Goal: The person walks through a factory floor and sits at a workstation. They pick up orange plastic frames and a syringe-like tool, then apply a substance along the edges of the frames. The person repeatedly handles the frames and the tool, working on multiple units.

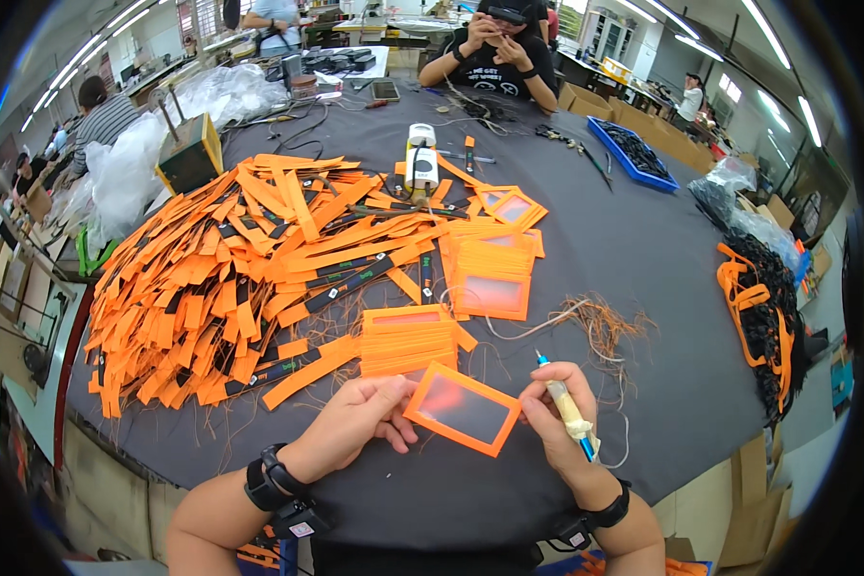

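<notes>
1 orange frame (464, 407); left hand (363, 420) and right hand (549, 422) flank it

Long white ceiling tubes (766, 34) shine brightly at upper left and right. Pale sheen clouds the orange-framed clear plastic rectangle (465, 409), lower centre. Dark-rimmed edges bend.

Left hand (360, 422) and right hand (549, 427), both pinching, by the desk's (403, 490) near edge, forearms (223, 514) angled inward
</notes>
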